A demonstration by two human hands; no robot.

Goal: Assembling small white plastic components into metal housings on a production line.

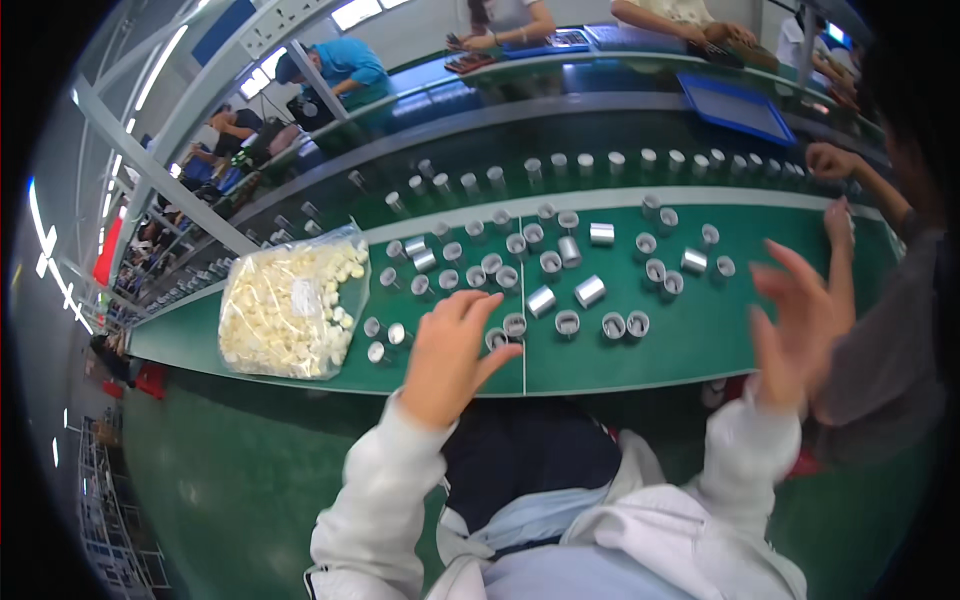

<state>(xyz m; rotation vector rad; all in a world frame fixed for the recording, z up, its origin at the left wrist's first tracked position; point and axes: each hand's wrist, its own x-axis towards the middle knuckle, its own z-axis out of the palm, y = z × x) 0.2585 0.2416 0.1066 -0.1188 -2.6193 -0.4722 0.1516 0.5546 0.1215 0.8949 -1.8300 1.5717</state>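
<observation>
My left hand [448,352] hovers at the table's near edge, thumb and fingers apart. Two small metal cups, one of them a grey-rimmed cup [515,325], are right by its fingertips; I see no cup gripped. Raised over the right part of the table, my right hand [795,325] is slightly blurred, its fingers spread around nothing. Many silvery cylindrical cups stand between and beyond the hands, mostly with open ends up, such as the cup [567,323]. A few lie on their sides, among them a shiny cylinder [590,291].
A clear plastic bag [290,305] of cream-coloured pieces lies on the green table [450,373] at left. Beyond a pale rail, a row of cups stands on a dark conveyor [440,150] with a blue tray [735,108]. A co-worker's arm [840,260] reaches in at right.
</observation>
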